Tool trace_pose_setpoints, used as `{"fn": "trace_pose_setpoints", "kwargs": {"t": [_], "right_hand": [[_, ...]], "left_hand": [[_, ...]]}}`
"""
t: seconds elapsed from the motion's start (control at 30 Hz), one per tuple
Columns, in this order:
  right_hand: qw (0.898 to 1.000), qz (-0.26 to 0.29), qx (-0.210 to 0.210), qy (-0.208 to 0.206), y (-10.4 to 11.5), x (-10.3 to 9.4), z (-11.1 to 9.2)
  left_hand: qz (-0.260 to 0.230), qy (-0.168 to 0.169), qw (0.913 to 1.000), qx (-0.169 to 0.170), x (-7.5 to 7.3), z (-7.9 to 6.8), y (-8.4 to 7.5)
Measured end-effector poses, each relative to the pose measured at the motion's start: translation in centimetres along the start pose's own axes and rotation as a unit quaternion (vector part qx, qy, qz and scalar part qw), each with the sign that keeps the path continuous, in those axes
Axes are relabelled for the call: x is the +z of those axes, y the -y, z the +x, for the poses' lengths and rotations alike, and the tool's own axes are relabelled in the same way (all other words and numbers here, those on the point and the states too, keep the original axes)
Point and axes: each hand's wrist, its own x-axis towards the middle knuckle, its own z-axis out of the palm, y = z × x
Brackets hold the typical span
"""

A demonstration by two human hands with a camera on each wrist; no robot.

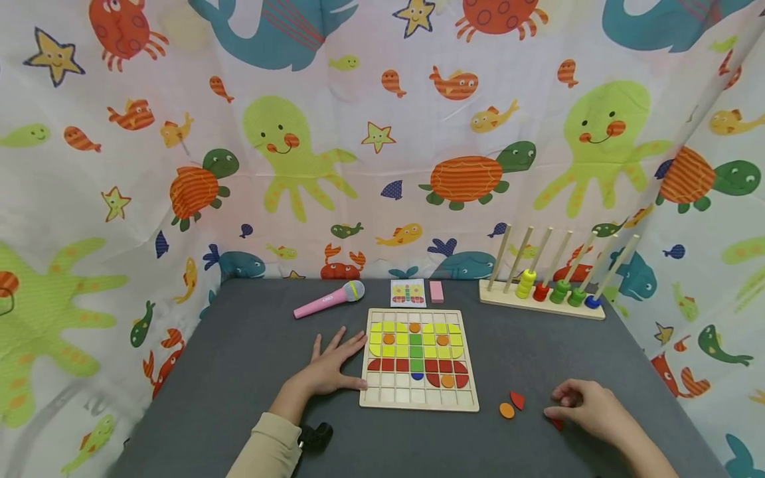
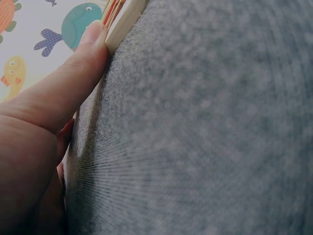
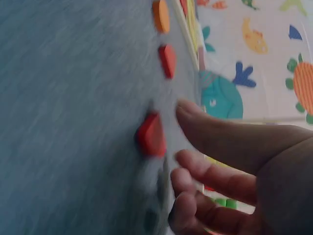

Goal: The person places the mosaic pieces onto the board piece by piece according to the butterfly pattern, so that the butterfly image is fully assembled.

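My left hand rests with spread fingers at the left edge of a wooden grid board; in the left wrist view its thumb touches the board's side. Yellow, green, red, orange and blue pieces fill much of the grid, and the front row is bare wood. To the right of the board, my right hand hovers low over a red rounded-corner piece on the table. Its thumb and loosely bent fingers stand apart from that piece. Beside it lie another red piece and an orange disc.
Behind the board are a small picture card with a matching pattern and a pink block. A pink toy microphone lies at the back left. At the back right stands a wooden peg rack with coloured rings. A patterned curtain encloses the table.
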Motion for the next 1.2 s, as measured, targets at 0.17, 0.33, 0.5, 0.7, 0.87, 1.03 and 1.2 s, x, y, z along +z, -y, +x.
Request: {"fn": "trace_pose_setpoints", "kwargs": {"t": [0.17, 0.33, 0.5, 0.7, 0.87, 1.03, 1.2], "right_hand": [[1.000, -0.007, 0.012, 0.011, -1.2, 0.0, -0.6], [1.000, 0.004, 0.004, 0.003, -0.8, 0.2, -0.4], [0.999, 0.021, -0.020, -0.015, 0.9, 0.8, 0.4], [0.996, 0.067, -0.058, -0.021, 5.1, 1.8, 1.8], [0.992, 0.082, -0.093, -0.023, 8.6, 2.9, 2.9], [0.989, 0.092, -0.111, -0.022, 10.9, 3.9, 3.6], [0.988, 0.107, -0.113, -0.018, 12.3, 5.1, 4.5]], "left_hand": [[0.003, 0.000, 1.0000, -0.002, 0.0, 0.1, 0.0], [0.000, 0.003, 1.0000, -0.003, 0.0, 0.2, 0.1], [0.008, 0.003, 0.9999, -0.006, 0.1, 0.1, 0.4], [0.006, 0.003, 1.0000, -0.002, 0.2, 0.2, 0.4], [0.005, 0.002, 1.0000, -0.003, 0.2, 0.2, 0.4], [0.001, 0.001, 1.0000, -0.001, 0.2, 0.2, 0.4], [0.000, 0.002, 1.0000, 0.001, 0.2, 0.2, 0.4]]}}
